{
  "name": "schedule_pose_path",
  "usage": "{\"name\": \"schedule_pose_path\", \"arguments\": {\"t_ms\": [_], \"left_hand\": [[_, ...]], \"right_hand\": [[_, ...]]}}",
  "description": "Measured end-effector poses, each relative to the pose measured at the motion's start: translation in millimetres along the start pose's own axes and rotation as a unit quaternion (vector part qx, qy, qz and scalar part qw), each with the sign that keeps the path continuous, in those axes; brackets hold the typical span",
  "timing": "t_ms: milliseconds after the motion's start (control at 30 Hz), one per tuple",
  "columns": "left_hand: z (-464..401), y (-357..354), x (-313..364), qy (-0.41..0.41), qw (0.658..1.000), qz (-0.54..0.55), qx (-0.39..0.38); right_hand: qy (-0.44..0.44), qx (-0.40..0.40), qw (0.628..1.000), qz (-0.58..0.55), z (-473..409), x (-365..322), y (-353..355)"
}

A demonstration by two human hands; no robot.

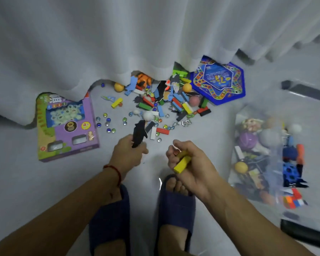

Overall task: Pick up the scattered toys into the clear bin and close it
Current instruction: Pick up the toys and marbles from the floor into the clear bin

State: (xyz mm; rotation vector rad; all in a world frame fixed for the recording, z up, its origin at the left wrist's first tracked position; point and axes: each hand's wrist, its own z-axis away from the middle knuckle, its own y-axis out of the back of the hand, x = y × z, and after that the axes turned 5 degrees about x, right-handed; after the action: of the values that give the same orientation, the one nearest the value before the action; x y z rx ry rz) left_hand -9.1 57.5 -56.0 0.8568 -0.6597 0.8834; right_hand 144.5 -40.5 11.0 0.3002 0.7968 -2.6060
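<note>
- Toys (166, 102) lie scattered on the pale floor (218, 126) ahead of the person's feet: coloured blocks, glass marbles, 2 orange balls, a white ball and flat cut-out figures, heaped against the hem of a white curtain (137, 43).
- Clear bin (266, 154) stands at the right, well apart from the heap, open at the top and already partly filled with balls, blocks and other toys; no lid is identifiable.
- Blue hexagonal game board (220, 81) lies flat at the right of the heap, its far edge tucked under the curtain.
- Purple game box (67, 126) lies flat at the left, its upper end also under the curtain.
- Red block (162, 131) and loose marbles lie just beyond the hands.
- Left hand (128, 154) is raised above the floor, fingers curled round a black animal figure (139, 133) that points up and away; a red string sits on the wrist.
- Right hand (190, 167) is held beside it, fingers curled round a yellow block (182, 164).
- Both feet in dark blue slippers (175, 206) stand directly below the hands.
</note>
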Motion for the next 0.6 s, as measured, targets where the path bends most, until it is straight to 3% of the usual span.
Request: {"name": "schedule_pose_path", "arguments": {"t_ms": [67, 100, 233, 300, 433, 533, 600], "left_hand": [[31, -21, 61, 0.074, 0.973, 0.167, -0.138], [45, -30, 90, 0.083, 0.958, 0.189, -0.2], [102, -86, 192, 0.019, 0.923, 0.117, -0.367], [128, -120, 227, -0.016, 0.912, 0.064, -0.405], [163, -165, 264, 0.006, 0.89, 0.022, -0.456], [165, -178, 265, -0.027, 0.892, -0.02, -0.451], [161, -175, 258, -0.067, 0.916, -0.034, -0.394]], "right_hand": [[0.04, -0.025, 0.997, -0.061, 37, -26, 4], [0.066, -0.029, 0.994, -0.081, 56, -42, 8], [0.191, 0.046, 0.971, -0.138, 134, -118, 58], [0.211, 0.136, 0.952, -0.172, 158, -148, 102], [0.207, 0.242, 0.924, -0.212, 177, -168, 161], [0.247, 0.257, 0.912, -0.203, 180, -171, 166], [0.273, 0.244, 0.914, -0.176, 182, -173, 161]]}}
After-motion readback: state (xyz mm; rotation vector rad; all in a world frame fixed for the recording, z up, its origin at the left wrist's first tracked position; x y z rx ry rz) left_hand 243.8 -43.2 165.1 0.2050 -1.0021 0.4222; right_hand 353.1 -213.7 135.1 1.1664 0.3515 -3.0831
